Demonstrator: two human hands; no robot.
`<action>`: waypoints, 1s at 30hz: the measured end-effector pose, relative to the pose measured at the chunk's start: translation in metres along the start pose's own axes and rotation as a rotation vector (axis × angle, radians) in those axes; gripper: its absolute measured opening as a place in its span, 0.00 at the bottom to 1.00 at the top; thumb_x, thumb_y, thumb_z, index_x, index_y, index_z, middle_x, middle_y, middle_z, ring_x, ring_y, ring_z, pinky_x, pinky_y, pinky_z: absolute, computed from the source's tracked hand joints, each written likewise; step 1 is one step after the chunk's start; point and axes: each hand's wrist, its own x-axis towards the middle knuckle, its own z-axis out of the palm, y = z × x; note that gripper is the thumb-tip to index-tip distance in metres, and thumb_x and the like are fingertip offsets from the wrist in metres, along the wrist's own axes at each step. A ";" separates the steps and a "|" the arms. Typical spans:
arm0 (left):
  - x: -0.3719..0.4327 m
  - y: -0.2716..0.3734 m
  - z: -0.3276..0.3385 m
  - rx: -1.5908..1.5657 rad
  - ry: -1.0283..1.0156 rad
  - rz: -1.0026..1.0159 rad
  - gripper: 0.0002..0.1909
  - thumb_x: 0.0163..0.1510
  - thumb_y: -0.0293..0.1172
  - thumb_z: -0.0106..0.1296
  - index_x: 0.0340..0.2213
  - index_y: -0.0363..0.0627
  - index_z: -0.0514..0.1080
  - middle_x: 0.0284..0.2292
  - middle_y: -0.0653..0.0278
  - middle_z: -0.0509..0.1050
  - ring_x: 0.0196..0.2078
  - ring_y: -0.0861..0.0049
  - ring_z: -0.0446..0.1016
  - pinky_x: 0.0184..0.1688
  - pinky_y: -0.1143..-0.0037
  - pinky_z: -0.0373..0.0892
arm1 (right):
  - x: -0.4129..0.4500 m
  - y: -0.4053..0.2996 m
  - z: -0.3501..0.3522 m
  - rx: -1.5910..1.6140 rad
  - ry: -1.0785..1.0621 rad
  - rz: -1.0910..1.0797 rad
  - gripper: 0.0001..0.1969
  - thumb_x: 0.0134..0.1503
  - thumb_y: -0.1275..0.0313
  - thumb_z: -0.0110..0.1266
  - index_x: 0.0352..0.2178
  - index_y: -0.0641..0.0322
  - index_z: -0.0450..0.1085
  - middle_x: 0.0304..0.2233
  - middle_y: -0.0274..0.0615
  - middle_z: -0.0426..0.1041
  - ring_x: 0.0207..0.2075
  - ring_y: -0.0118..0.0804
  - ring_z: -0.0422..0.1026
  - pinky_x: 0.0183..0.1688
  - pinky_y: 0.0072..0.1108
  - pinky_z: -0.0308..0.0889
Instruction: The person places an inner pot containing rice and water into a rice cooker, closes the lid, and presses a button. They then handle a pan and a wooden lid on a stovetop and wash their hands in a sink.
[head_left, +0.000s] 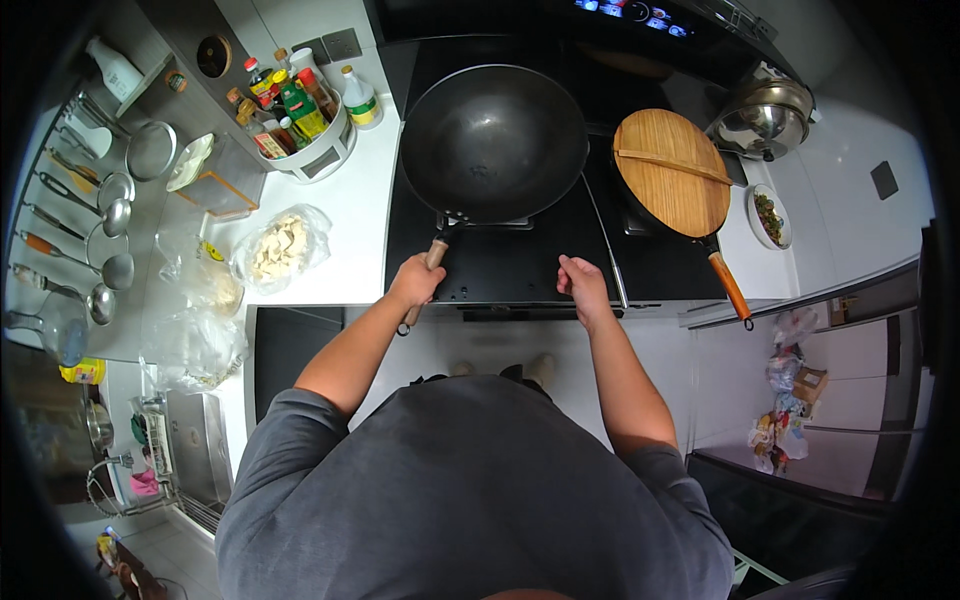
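My left hand (417, 281) is closed around the wooden handle (436, 253) of a large black wok (495, 142). The wok rests over the left burner of a black cooktop (510, 262), and I see no food in it. In front of the cooktop's right half, my right hand (582, 285) hovers with its fingers curled in and nothing visible in them. Close to its right runs a thin metal rod (611, 255), perhaps a seam strip of the cooktop. A second pan with a wooden handle (729, 286) stands on the right burner, covered by a round wooden lid (667, 187).
On the left counter are a plastic bag of pale cut pieces (281, 247), a white rack of sauce bottles (319, 154) and a white bottle (361, 97). Ladles (116, 217) hang beyond. A plate of food (769, 217) and a steel pot (765, 120) sit at right.
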 end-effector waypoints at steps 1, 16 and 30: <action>0.000 0.002 -0.002 -0.035 -0.032 -0.019 0.12 0.45 0.30 0.47 0.32 0.34 0.65 0.12 0.60 0.66 0.11 0.76 0.66 0.14 0.75 0.63 | 0.001 0.000 0.001 0.005 -0.005 -0.004 0.14 0.53 0.66 0.48 0.15 0.58 0.62 0.12 0.28 0.59 0.15 0.20 0.58 0.21 0.12 0.57; -0.010 0.002 -0.002 -0.402 -0.057 0.054 0.04 0.45 0.24 0.45 0.21 0.42 0.61 0.11 0.68 0.62 0.09 0.82 0.59 0.10 0.80 0.57 | 0.002 -0.039 0.006 -0.008 0.014 -0.094 0.13 0.53 0.66 0.48 0.16 0.56 0.62 0.14 0.27 0.61 0.16 0.19 0.59 0.22 0.12 0.57; -0.037 0.038 -0.041 -0.602 -0.259 0.026 0.03 0.47 0.26 0.43 0.26 0.43 0.60 0.12 0.70 0.61 0.10 0.85 0.59 0.12 0.82 0.58 | 0.007 -0.038 0.015 0.010 0.009 -0.069 0.14 0.53 0.66 0.48 0.15 0.55 0.61 0.13 0.26 0.61 0.15 0.19 0.58 0.21 0.11 0.57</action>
